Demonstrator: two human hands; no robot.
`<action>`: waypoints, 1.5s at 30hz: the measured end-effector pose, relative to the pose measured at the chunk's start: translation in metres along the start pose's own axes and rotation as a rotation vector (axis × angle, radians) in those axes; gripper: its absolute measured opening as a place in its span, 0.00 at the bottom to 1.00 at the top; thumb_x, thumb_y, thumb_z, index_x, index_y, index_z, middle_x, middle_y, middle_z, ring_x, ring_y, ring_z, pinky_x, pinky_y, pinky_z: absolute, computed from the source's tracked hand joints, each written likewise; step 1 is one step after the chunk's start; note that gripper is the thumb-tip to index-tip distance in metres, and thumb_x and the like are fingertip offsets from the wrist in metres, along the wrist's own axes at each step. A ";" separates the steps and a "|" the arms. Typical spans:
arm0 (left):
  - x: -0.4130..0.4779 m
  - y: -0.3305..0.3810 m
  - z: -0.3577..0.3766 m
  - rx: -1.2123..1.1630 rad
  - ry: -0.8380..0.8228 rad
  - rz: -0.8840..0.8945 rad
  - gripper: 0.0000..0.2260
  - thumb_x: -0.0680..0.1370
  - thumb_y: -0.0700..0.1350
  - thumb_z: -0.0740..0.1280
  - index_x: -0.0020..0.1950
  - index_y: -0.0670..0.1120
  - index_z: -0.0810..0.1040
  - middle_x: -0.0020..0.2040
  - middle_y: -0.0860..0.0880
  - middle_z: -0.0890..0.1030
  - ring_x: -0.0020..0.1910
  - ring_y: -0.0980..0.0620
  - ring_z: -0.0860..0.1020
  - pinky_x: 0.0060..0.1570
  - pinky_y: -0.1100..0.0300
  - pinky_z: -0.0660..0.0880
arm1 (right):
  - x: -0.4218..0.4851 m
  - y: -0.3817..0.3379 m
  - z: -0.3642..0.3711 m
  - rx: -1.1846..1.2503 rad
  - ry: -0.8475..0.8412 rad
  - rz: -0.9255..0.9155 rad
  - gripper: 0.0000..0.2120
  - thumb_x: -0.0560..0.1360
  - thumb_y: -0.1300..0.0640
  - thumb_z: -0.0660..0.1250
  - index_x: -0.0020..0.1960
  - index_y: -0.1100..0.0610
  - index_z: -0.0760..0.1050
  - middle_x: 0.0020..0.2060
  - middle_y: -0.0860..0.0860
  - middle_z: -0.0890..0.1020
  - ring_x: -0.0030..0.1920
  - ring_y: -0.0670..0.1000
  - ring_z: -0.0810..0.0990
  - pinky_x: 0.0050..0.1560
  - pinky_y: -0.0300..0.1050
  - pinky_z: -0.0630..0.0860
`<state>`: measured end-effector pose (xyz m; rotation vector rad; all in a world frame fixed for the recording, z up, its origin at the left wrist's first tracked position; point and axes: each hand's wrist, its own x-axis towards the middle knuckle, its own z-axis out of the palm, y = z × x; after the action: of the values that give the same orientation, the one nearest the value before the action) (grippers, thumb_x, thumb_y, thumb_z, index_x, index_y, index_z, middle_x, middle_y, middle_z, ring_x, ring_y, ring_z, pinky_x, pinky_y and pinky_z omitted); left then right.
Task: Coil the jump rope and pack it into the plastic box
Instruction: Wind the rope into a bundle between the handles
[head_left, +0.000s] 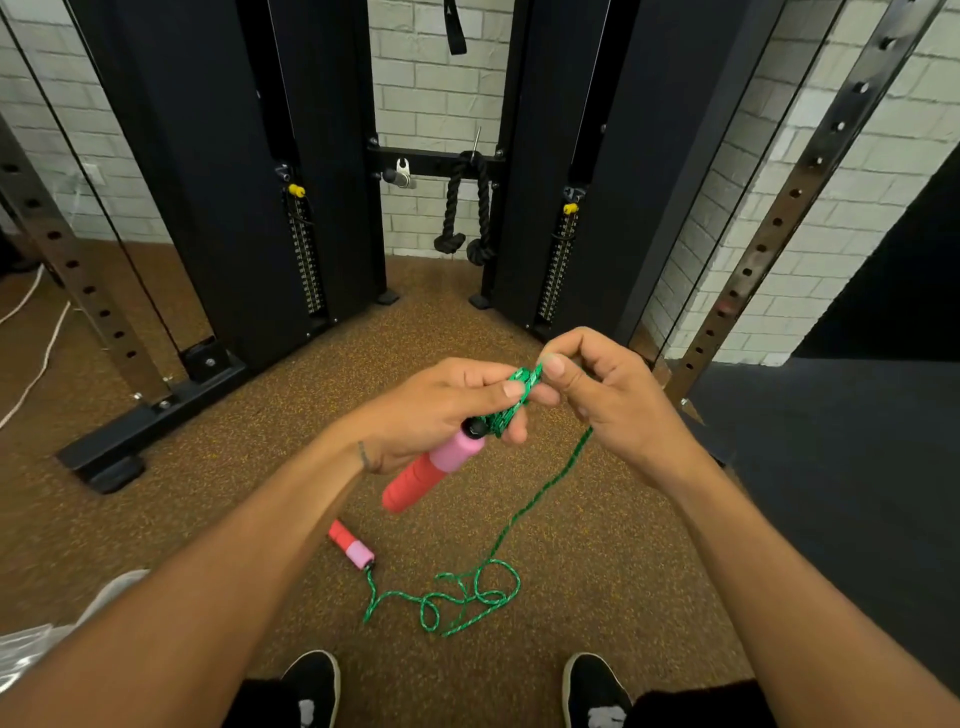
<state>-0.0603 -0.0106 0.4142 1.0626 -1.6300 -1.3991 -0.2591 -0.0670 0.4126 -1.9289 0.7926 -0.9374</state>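
Cannot count the turns of rope (522, 384) bunched in the left hand (441, 410), with thumb and fingers over most of them. Cannot follow the strand inside the right hand (613, 405), only where it drops out below. Cannot tell whether the handle (431, 470) hangs from the rope or rests against the palm. Cut by the bottom edge: shoes (311, 686) and forearms. Cut by the left edge: a white cord (36, 364) and a pale see-through thing (52, 634), too partial to name.

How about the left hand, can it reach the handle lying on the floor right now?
Probably not yet. The left hand grips the other handle and green rope loops, high above the floor. Nothing covers the floor handle, so bending down with a freed hand should do it.
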 end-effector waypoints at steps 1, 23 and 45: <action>0.000 -0.001 0.001 -0.017 0.010 0.013 0.15 0.82 0.48 0.61 0.63 0.44 0.80 0.40 0.49 0.82 0.45 0.53 0.77 0.55 0.57 0.70 | 0.000 0.001 0.000 0.030 0.002 0.014 0.09 0.78 0.45 0.65 0.46 0.50 0.78 0.33 0.42 0.76 0.33 0.42 0.70 0.36 0.40 0.66; 0.012 0.002 0.017 -0.469 0.178 0.074 0.10 0.82 0.42 0.59 0.51 0.41 0.79 0.34 0.48 0.81 0.35 0.53 0.79 0.42 0.62 0.76 | -0.002 0.012 0.018 0.116 -0.046 0.314 0.14 0.82 0.47 0.59 0.41 0.48 0.77 0.29 0.46 0.73 0.29 0.43 0.68 0.29 0.36 0.65; 0.011 0.001 0.005 0.081 0.194 -0.027 0.12 0.84 0.38 0.57 0.61 0.45 0.77 0.38 0.56 0.84 0.37 0.63 0.79 0.43 0.67 0.74 | -0.013 -0.010 0.006 -0.080 -0.057 0.079 0.10 0.80 0.51 0.66 0.45 0.57 0.79 0.29 0.43 0.77 0.27 0.40 0.68 0.32 0.35 0.64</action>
<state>-0.0693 -0.0193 0.4148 1.2308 -1.5463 -1.2151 -0.2589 -0.0494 0.4148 -1.9687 0.8784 -0.8109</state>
